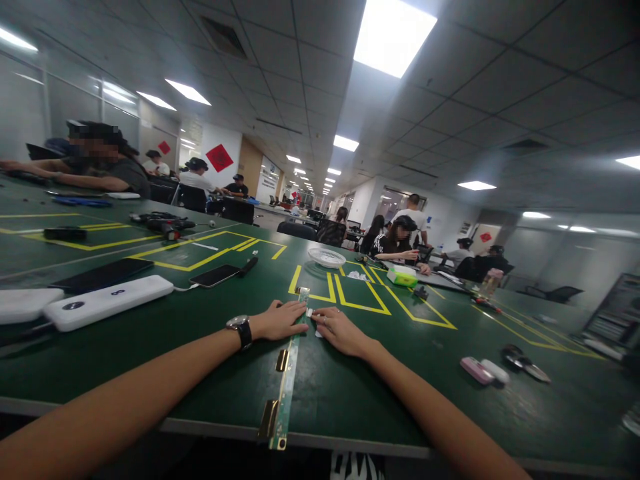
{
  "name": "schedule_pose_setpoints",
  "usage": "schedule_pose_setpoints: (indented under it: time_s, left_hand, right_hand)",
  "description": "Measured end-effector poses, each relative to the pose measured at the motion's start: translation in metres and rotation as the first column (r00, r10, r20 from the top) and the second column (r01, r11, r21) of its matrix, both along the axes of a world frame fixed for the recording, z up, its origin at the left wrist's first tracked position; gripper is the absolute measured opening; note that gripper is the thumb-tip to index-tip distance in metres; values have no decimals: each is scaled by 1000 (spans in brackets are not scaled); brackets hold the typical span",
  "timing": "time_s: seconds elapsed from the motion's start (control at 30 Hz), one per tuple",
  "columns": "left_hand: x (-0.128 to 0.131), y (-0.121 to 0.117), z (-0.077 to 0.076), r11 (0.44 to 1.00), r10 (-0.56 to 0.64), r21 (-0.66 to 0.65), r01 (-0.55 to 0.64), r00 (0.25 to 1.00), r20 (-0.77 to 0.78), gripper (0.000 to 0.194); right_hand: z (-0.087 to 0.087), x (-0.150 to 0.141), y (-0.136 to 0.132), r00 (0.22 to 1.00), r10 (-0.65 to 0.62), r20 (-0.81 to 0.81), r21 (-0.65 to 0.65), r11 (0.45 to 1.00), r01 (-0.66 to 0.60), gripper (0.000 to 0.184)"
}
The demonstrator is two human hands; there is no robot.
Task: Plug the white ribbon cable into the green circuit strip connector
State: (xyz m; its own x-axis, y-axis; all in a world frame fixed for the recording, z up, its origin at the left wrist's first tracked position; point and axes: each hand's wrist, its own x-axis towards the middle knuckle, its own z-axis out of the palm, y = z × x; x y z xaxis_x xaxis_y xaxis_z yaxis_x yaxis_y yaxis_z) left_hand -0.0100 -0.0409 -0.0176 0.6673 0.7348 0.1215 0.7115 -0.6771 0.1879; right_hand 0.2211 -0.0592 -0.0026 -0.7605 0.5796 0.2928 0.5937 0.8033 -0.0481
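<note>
A long, narrow green circuit board strip [287, 390] with gold-coloured flaps runs away from the table's front edge, its near end sticking out slightly past that edge. My left hand [281, 320], a watch at the wrist, lies over the strip's far part with fingers stretched out and the thumb apart. Just right of the strip, my right hand [341, 330] has its fingertips closed at a small white piece [310, 313]. Another white scrap [319, 335] shows under the right fingers. What exactly the fingertips touch is partly hidden.
Beyond my hands stands a white basket [327, 257]. To the left lie a white power bank [110, 301], a phone [216, 275] and a power tool [163, 223]. A green tissue pack [403, 275] and a pink case [477, 371] are to the right. Several people sit around.
</note>
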Motion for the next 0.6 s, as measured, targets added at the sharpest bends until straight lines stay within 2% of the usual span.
schedule_pose_setpoints:
  time_s: [0.1,0.33,0.6]
  left_hand:
    - [0,0,1,1000,-9,-10,9,1000,11,61]
    - [0,3,4,998,-35,-44,34,999,-25,58]
    - [1,-2,7,998,-24,-57,20,997,-71,57]
  right_hand:
    - [-1,0,2,1000,7,-18,-29,1000,-7,38]
    - [0,7,15,991,129,-32,-121,984,-132,44]
    - [0,7,19,986,150,-69,-185,970,-161,49]
